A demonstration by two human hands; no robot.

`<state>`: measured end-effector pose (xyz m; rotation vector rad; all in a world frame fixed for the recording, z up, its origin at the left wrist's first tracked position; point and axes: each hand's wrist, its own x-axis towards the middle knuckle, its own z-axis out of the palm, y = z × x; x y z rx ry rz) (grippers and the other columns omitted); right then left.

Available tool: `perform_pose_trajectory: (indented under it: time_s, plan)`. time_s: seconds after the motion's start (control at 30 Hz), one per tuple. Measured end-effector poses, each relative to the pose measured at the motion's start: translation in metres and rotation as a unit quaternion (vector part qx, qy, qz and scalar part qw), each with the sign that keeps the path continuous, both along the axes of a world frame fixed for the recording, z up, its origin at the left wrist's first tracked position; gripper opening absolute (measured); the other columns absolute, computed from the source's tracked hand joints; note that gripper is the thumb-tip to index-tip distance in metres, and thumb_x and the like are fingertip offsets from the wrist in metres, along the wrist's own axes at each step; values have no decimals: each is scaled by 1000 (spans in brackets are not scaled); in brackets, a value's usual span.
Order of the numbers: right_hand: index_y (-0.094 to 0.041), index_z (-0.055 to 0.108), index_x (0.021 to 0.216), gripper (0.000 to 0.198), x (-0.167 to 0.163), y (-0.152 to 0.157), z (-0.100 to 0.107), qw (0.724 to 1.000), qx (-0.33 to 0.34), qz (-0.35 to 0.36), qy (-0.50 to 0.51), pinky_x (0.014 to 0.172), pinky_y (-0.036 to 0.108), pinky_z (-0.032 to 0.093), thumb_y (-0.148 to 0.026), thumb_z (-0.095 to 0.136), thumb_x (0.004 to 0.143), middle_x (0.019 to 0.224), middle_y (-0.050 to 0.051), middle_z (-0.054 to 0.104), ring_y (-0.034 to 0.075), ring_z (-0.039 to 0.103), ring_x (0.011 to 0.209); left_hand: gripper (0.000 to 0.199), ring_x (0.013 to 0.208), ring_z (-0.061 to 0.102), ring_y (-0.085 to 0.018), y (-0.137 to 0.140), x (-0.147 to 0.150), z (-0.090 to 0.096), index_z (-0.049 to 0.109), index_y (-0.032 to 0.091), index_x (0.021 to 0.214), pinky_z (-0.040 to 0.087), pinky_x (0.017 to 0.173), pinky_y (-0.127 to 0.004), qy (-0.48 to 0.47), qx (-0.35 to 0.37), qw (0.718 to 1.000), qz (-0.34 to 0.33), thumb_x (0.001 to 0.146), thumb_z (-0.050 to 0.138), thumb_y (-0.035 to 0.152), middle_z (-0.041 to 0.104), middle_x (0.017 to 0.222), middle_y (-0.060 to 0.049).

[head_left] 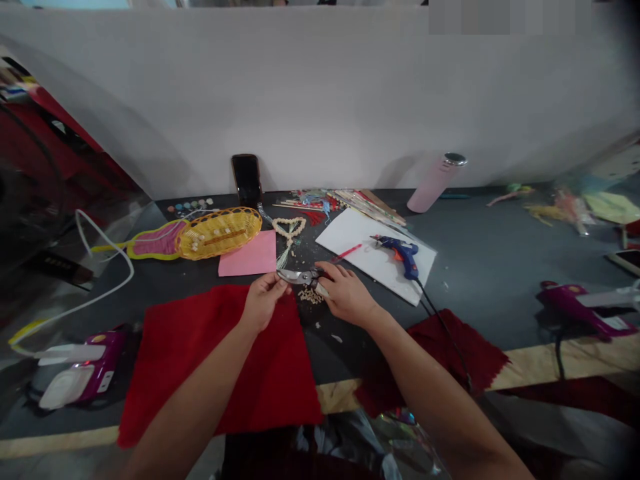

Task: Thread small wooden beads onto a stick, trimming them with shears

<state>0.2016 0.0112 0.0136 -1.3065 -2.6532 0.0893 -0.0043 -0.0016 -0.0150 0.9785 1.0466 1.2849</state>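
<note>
My right hand [349,293] is wrapped around the pale handles of a pair of pruning shears [300,277], whose metal blades point left. At the blade tips, the fingers of my left hand [261,301] are pinched together; what they hold is too small to make out. Just below the shears lies a little heap of small tan pieces [311,295]. Behind the blades rests a heart-shaped string of pale beads [289,229] with a tassel. Under my left wrist spreads a red felt sheet [220,367], beside a pink paper square [249,255].
A yellow woven basket [220,233] lies at left, near an upright phone [247,179]. To the right, a blue glue gun [404,252] rests on a white board [350,235], its cord crossing the front edge. A pink tumbler [435,183] stands behind; purple devices [103,363] flank the table.
</note>
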Motion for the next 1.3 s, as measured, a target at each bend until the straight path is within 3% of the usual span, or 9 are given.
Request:
perform_pose_trajectory:
  time_s: [0.13,0.3,0.53,0.77,1.1,1.3]
  plan:
    - [-19,56,101,24,2,1,-1,1000,0,1,11,88,39,39,-19,47,79,137,8,35,24,43,110,15,59,48,-9,-2,2,1,60,14,66,37,60,-21,8,19,999,27,70,66,27,57,61,1]
    - [-17,55,104,26,3,2,2,998,-23,58,31,90,36,40,-18,44,80,137,8,36,22,43,114,16,59,48,-9,-4,3,1,60,14,66,38,61,-22,8,37,999,27,70,66,29,57,60,0]
    - [-18,55,103,28,-2,-3,10,1000,13,8,12,91,43,37,-16,49,75,141,8,28,27,39,116,21,61,50,-12,-4,4,3,60,15,64,41,63,-25,21,40,996,81,65,70,33,57,62,-1]
    - [-18,56,103,28,2,0,11,998,12,52,25,92,40,35,-16,46,77,139,8,32,24,41,114,18,58,49,-10,-9,6,10,63,15,68,40,62,-25,-67,39,997,3,65,71,31,56,60,-1]
    - [-20,58,101,27,-2,-2,6,1000,19,-2,9,84,37,37,-19,48,77,123,9,48,24,45,104,17,58,48,-10,-4,3,2,61,15,67,39,60,-24,-13,26,999,28,68,68,31,56,60,0]
    - [-19,54,107,33,-6,-5,6,999,38,-28,-11,89,44,35,-18,48,75,142,9,28,30,36,116,16,58,48,-9,-2,1,2,59,15,66,39,62,-23,-19,25,999,41,68,68,29,56,60,1]
